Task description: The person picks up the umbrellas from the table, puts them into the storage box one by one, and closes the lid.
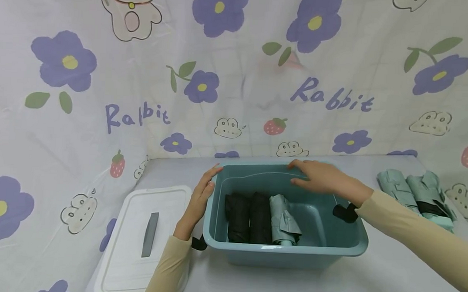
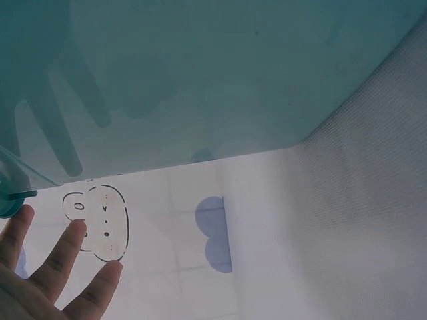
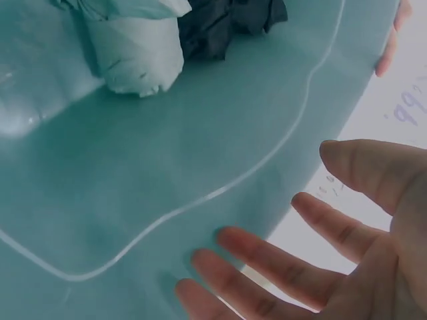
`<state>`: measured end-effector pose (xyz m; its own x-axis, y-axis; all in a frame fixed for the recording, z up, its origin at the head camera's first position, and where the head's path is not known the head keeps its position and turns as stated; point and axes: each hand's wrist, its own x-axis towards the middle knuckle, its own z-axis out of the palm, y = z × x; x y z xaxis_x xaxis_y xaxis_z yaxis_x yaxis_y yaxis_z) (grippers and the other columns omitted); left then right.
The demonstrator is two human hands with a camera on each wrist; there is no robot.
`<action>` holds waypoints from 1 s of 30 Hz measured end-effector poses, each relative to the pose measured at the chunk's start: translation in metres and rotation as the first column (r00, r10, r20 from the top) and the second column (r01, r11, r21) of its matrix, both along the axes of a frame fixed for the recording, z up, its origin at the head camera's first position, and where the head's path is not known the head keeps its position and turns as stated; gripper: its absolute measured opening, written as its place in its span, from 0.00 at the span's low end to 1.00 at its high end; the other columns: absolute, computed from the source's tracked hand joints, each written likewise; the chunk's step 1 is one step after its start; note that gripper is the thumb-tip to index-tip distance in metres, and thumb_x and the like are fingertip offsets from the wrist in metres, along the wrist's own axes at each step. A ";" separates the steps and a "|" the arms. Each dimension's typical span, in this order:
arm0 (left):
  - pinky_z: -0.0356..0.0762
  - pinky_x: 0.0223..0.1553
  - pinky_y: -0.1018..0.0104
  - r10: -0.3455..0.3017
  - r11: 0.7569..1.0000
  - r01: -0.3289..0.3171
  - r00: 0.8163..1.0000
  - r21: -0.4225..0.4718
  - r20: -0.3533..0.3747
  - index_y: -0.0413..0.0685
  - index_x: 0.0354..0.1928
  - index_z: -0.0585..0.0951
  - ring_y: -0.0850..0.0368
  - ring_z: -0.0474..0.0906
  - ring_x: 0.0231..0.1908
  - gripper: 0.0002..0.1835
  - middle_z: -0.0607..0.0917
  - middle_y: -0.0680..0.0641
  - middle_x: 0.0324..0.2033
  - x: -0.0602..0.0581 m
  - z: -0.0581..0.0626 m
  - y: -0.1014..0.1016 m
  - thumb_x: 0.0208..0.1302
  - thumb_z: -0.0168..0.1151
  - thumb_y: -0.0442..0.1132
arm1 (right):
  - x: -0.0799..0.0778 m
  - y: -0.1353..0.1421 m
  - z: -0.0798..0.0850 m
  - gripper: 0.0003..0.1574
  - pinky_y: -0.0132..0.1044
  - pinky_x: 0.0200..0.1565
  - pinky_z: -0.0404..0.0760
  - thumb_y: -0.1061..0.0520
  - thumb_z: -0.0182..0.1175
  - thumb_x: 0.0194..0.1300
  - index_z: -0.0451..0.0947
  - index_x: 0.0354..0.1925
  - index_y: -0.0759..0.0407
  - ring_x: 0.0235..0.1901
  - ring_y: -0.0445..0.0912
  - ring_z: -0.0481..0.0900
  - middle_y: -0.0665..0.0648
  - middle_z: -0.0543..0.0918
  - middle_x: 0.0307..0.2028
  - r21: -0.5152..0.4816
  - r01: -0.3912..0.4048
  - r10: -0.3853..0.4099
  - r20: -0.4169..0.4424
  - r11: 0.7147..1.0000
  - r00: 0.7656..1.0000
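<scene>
A teal plastic storage bin (image 1: 292, 249) stands on the table. In it, side by side at the left, are two black folded umbrellas (image 1: 238, 218) and one pale green folded umbrella (image 1: 283, 220). My left hand (image 1: 198, 199) rests along the bin's outer left side, its fingers extended up to the rim; the left wrist view has the fingers (image 2: 60, 257) spread beside the wall. Over the back of the bin reaches my right hand (image 1: 320, 177). Its fingers (image 3: 257, 257) are spread and loosely bent at the inner back wall, holding nothing.
To the left lies a white lid (image 1: 167, 230) with a grey handle (image 1: 150, 234). Two more pale green folded umbrellas (image 1: 400, 188) lie on the table at the far right. Behind everything hangs a printed curtain (image 1: 243, 107) with flowers and rabbits.
</scene>
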<state>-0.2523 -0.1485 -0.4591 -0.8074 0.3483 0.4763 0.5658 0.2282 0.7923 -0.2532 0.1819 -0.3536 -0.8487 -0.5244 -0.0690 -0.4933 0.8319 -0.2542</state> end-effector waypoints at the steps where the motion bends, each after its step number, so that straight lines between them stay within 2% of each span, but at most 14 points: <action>1: 0.50 0.62 0.36 -0.004 1.000 0.004 1.000 0.001 0.000 0.37 0.66 0.61 0.42 0.51 0.69 0.23 0.57 0.36 0.68 0.000 0.000 0.000 0.71 0.35 0.30 | 0.001 0.002 0.001 0.26 0.50 0.40 0.78 0.47 0.55 0.65 0.69 0.57 0.56 0.44 0.55 0.79 0.63 0.79 0.50 -0.009 0.003 -0.003 -0.010 1.000 1.000; 10: 0.50 0.61 0.34 -0.010 1.000 0.010 1.000 0.014 -0.011 0.34 0.65 0.61 0.39 0.51 0.68 0.23 0.57 0.34 0.67 -0.002 -0.002 -0.001 0.70 0.35 0.30 | -0.002 0.017 0.012 0.27 0.51 0.40 0.78 0.48 0.56 0.65 0.69 0.58 0.59 0.45 0.57 0.79 0.66 0.78 0.49 -0.045 0.041 -0.042 -0.028 0.998 0.999; 18: 0.50 0.62 0.36 -0.007 1.000 0.007 1.000 0.009 -0.007 0.38 0.66 0.61 0.44 0.51 0.69 0.24 0.57 0.36 0.68 -0.003 -0.005 -0.001 0.70 0.35 0.28 | -0.004 0.031 0.023 0.27 0.57 0.43 0.76 0.49 0.56 0.65 0.69 0.58 0.60 0.47 0.61 0.78 0.69 0.77 0.51 -0.053 0.075 -0.079 -0.071 0.996 0.994; 25: 0.50 0.62 0.35 -0.006 1.000 0.006 1.000 0.011 -0.009 0.38 0.67 0.61 0.44 0.50 0.69 0.24 0.57 0.37 0.68 -0.003 -0.003 -0.001 0.69 0.35 0.28 | -0.001 0.043 0.021 0.35 0.55 0.35 0.77 0.48 0.55 0.65 0.59 0.65 0.59 0.44 0.62 0.77 0.73 0.72 0.54 -0.058 0.121 -0.126 -0.099 0.991 0.987; 30: 0.51 0.62 0.36 -0.009 1.000 0.010 1.000 0.024 -0.023 0.36 0.66 0.62 0.41 0.51 0.69 0.24 0.57 0.35 0.68 -0.002 -0.003 -0.001 0.68 0.35 0.27 | 0.001 0.053 0.015 0.37 0.58 0.36 0.77 0.50 0.56 0.64 0.57 0.66 0.59 0.46 0.65 0.75 0.75 0.70 0.54 -0.079 0.146 -0.155 -0.133 0.986 0.979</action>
<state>-0.2540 -0.1493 -0.4624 -0.7927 0.3440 0.5032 0.5862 0.2038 0.7841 -0.2519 0.2347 -0.3382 -0.9170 -0.3895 0.0861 -0.3983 0.8821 -0.2516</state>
